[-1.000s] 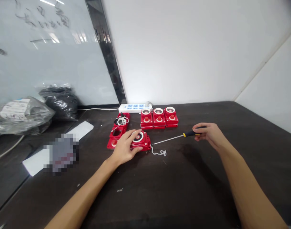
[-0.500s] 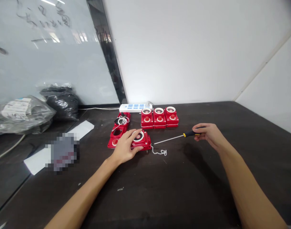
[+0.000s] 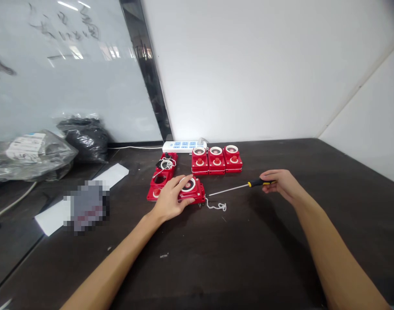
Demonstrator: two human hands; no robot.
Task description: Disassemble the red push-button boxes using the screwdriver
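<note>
My left hand (image 3: 170, 199) is wrapped over a red alarm box (image 3: 200, 186) lying on the dark table, its fingers and thumb pressed on either side of the box's round white ring. Part of the box is hidden under the hand. In my right hand (image 3: 282, 183) is a screwdriver (image 3: 229, 189) with a black and yellow handle, gripped near the handle's end. Its long shaft points left, with the tip at the right end of the box. A white cord (image 3: 218, 207) trails from that end onto the table.
Three red alarm boxes (image 3: 216, 161) stand in a row behind. Left of them lie an open red housing (image 3: 162, 175) with wires and a white power strip (image 3: 184, 147). Further left are white paper (image 3: 117, 175), a blurred patch and plastic bags (image 3: 83, 137).
The view has shifted slightly. Both hands keep their hold, and the screwdriver tip stays at the right end of the alarm box.
</note>
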